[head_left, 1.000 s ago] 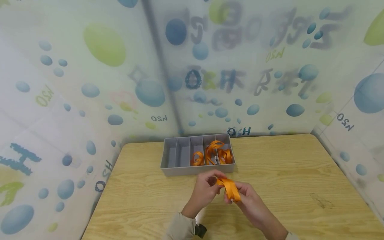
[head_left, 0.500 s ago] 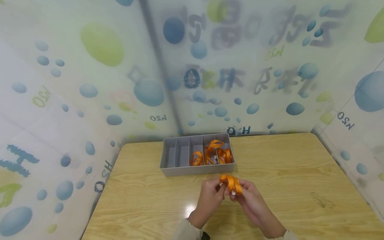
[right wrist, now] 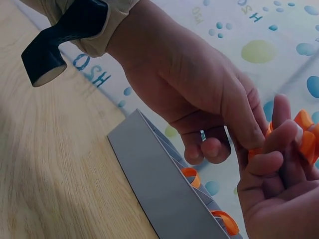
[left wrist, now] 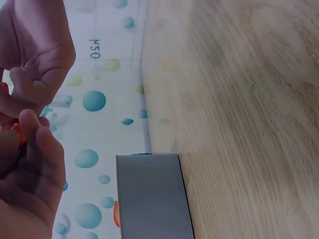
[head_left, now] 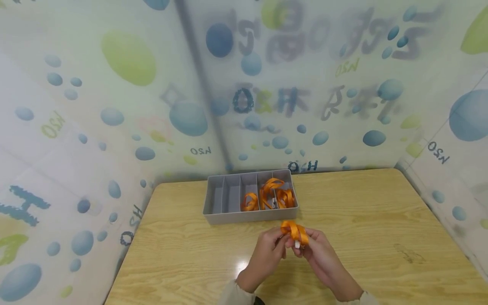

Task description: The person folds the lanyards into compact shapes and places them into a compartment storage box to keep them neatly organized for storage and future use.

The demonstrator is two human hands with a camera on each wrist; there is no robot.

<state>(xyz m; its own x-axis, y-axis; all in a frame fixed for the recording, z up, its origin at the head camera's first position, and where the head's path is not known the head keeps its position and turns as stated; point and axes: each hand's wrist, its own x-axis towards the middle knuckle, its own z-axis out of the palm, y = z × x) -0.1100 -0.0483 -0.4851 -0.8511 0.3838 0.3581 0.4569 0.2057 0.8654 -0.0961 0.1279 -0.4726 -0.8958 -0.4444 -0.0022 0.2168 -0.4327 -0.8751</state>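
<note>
Both hands meet over the table in front of the tray, around a coiled orange ribbon, apparently a lanyard (head_left: 294, 230). My left hand (head_left: 267, 250) pinches the coil's left side between thumb and fingers. From the other side my right hand (head_left: 323, 257) grips it, with thumb and fingers curled about the loops. A small white piece (head_left: 297, 244) sticks out below the loops, close to the fingertips. In the right wrist view, fingers of both hands overlap at the orange band (right wrist: 308, 144). Most of the lanyard is hidden by fingers in the left wrist view.
A grey divided tray (head_left: 249, 217) stands behind the hands near the wall. Its right-hand compartments hold orange ribbons (head_left: 250, 202), one with a small metal-looking part. The two left compartments (head_left: 231, 192) show bare bottoms. Patterned walls (head_left: 267, 140) enclose the wooden table (head_left: 381, 220).
My left hand has moved right and slightly down, closer to my right hand. The orange loops have turned and risen a little, and the white piece shows more clearly.
</note>
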